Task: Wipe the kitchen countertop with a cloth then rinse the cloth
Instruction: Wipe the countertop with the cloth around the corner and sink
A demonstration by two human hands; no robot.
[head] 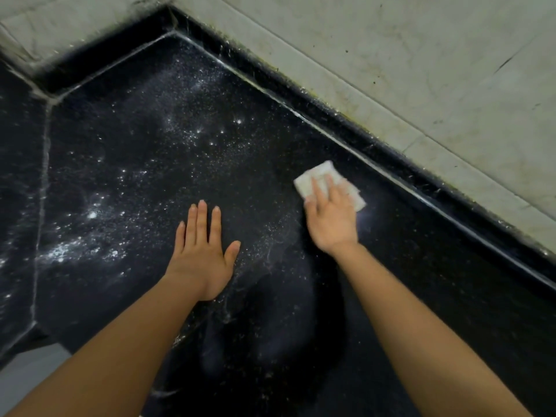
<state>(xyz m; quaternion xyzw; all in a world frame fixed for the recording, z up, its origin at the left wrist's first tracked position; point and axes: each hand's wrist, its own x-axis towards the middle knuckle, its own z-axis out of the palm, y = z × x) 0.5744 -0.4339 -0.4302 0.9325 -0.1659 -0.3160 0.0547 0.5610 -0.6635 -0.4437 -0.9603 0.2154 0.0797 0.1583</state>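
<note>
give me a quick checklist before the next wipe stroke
1. Cloth flat under right hand: ok.
2. Left hand braced flat on countertop: ok.
3. Path leftward clear: not ok, left hand lies between cloth and the white specks.
4. Cloth's underside clean enough: cannot tell.
5. Somewhere to rinse afterwards: cannot tell, none in view.

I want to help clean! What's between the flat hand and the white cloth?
Head view: only black speckled stone countertop, lightly dusted with white powder specks.
</note>
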